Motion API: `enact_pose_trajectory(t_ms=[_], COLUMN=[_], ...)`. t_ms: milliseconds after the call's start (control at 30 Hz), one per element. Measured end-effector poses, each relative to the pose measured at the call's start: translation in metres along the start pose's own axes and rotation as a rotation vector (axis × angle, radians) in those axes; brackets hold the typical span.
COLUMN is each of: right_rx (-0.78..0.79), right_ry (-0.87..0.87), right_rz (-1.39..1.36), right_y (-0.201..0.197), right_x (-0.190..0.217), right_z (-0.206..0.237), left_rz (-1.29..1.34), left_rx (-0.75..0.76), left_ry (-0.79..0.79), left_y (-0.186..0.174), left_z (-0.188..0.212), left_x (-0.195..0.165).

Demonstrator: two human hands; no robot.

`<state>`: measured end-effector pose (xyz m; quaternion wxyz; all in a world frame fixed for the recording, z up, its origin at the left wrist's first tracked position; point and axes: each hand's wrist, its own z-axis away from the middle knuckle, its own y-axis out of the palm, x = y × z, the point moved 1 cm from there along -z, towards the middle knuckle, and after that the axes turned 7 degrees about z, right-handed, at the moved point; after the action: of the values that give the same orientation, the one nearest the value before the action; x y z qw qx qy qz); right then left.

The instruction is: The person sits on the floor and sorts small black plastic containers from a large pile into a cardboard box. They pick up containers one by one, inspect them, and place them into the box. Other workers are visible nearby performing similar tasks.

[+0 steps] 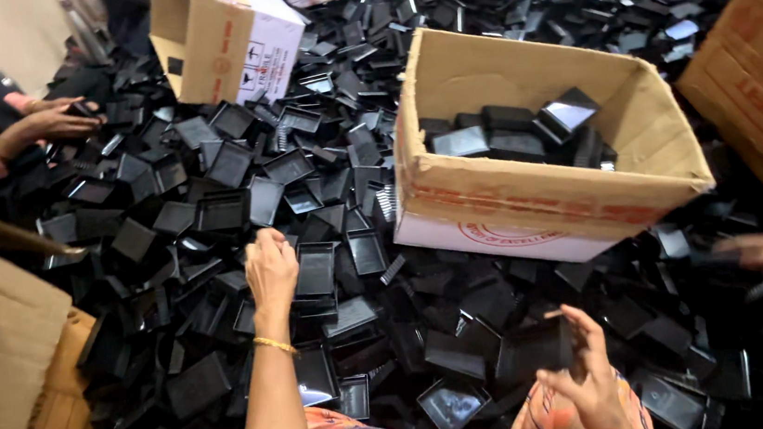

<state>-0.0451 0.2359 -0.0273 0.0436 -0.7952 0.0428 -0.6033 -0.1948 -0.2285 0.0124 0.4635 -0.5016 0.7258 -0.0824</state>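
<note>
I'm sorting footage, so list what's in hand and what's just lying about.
In hand:
left hand reaching into the pile of black trays
right hand holding a black tray
open carton, trays inside

Lying about:
tilted carton
side carton
another person's hands

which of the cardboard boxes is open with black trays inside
The middle box, straight ahead of the hands. Its top is open and black trays lie inside. The upper-left box shows only its outside, and the right box shows just a side.
</note>
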Motion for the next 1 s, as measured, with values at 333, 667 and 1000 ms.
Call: enact_pose_trajectory(t_ms=[333,667,1000], right_rx=[-0.009,-0.051,-0.529], right_ry=[0.068,0.044,-0.237], right_rz=[-0.12,-0.081,-0.172], right_y=[-0.018,-0.042,-0.116], right_x=[0.018,0.031,0.098], right_z=[0.018,0.018,-0.118], left_rz=[-0.379,-0.136,-0.653], left_rx=[0.31,0.215,0.345], left_ry=[-0.148,-0.204,-0.029], left_y=[0.003,0.001,0.036], left_z=[0.022,0.007,-0.012], left_x=[-0.006,-0.014,-0.006])
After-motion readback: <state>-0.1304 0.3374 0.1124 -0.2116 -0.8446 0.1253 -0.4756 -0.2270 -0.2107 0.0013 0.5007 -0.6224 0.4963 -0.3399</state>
